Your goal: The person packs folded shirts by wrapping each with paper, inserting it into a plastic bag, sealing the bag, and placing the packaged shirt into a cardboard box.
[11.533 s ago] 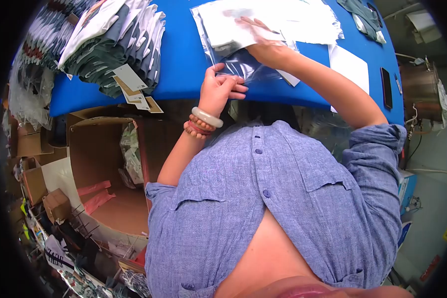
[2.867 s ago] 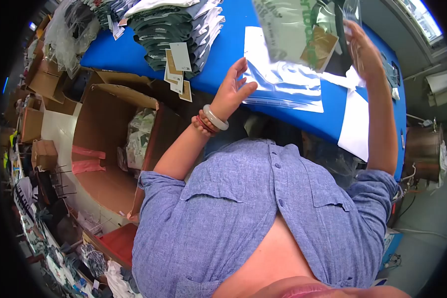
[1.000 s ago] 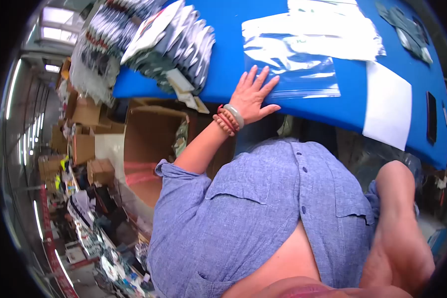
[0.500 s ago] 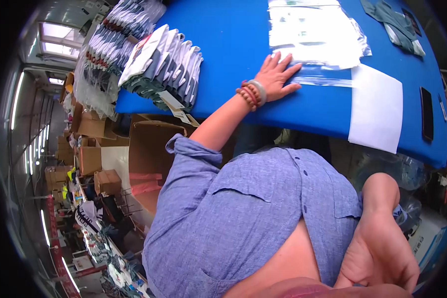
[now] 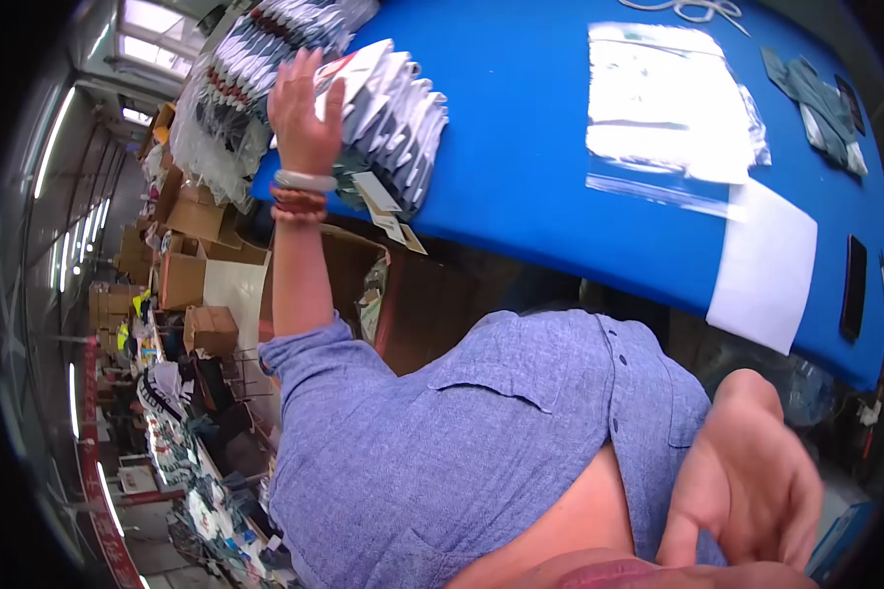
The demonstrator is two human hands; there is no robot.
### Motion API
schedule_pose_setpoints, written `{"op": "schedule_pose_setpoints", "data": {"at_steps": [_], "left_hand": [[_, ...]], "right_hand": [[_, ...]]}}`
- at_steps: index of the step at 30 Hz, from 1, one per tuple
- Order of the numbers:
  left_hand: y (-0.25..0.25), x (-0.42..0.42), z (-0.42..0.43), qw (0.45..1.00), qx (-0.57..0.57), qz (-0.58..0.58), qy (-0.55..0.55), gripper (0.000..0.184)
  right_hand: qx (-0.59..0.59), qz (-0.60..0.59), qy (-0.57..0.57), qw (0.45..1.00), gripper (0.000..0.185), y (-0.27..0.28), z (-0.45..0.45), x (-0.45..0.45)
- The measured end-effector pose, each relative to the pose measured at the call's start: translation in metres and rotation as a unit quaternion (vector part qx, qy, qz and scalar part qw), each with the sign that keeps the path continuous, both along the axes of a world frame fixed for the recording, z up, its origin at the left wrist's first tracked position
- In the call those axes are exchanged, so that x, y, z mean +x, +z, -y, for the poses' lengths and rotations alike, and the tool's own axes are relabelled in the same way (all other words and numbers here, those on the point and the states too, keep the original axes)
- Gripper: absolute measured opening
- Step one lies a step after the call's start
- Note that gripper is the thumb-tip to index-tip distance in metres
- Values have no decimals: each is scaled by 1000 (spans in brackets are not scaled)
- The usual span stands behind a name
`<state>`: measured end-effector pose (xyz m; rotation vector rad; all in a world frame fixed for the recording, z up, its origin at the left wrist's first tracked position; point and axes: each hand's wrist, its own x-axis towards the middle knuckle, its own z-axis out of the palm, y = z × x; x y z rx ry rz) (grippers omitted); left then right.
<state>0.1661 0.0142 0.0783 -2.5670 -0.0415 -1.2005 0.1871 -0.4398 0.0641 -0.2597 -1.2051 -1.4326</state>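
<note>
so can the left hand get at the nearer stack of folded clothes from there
Looks like yes: the left hand is spread open right at the nearer stack, and nothing seems to stand between them. Whether it already touches the cloth is hard to tell.

The left hand (image 5: 304, 113), spread at the edge of the clear bag (image 5: 648, 118) half a second ago, is now over the folded garments (image 5: 393, 113), its fingers closer together; whether it touches them is unclear. The right hand (image 5: 746, 481), which held up a green-lettered bag 2.9 seconds ago, is now near the chin, palm showing. Since one second ago the clear bag lies farther right, its near edge now meeting the white sheet (image 5: 766, 265). A white cord (image 5: 697, 10) comes into view.
</note>
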Motion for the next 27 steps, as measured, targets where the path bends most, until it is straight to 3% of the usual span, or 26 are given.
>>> {"op": "schedule_pose_setpoints", "data": {"at_steps": [2, 3, 5, 6, 8, 12, 14, 15, 17, 19, 21, 23, 26, 27], "left_hand": [[-15, -23, -60, 982, -132, -116, 61, 51], [-31, -33, -83, 957, -198, -197, 77, 54], [-80, -38, -92, 995, -87, -38, 36, 58], [-81, -43, -77, 990, -111, -49, 76, 60], [-78, -47, -47, 988, -108, -42, 105, 64], [-88, -46, -23, 985, -122, 1, 120, 73], [-90, -45, -22, 984, -127, 14, 127, 73], [-91, -45, -21, 983, -129, 17, 130, 73], [-92, -45, -22, 982, -136, 28, 131, 74], [-92, -45, -20, 979, -151, 43, 132, 76], [-96, -47, -16, 976, -169, 67, 121, 75], [-102, -48, -7, 972, -190, 97, 104, 74], [-99, -61, -6, 974, -206, 62, 76, 77], [-94, -70, -6, 973, -214, 40, 72, 78]], "right_hand": [[-29, -93, -32, 995, 43, -7, -30, 22], [-164, -130, -17, 978, 43, -13, -39, 35], [-397, -237, -14, 886, 43, -16, -69, 57], [-468, -282, -1, 838, 43, -16, -98, 66], [-555, -371, 56, 742, 49, -21, -164, 88], [-703, -480, 127, 509, 89, -40, -311, 147], [-701, -531, 68, 471, 77, -42, -372, 148], [-717, -518, 40, 465, 86, -47, -395, 152], [-709, -523, -59, 470, 87, -41, -412, 128], [-588, -460, -161, 645, 87, -55, -417, 109], [-522, -368, -113, 762, 75, -62, -416, 100], [-607, -410, 163, 661, 70, -40, -391, 65], [-652, -363, 4, 665, 70, -28, -380, 61], [-647, -369, 54, 666, 68, -21, -371, 58]]}}
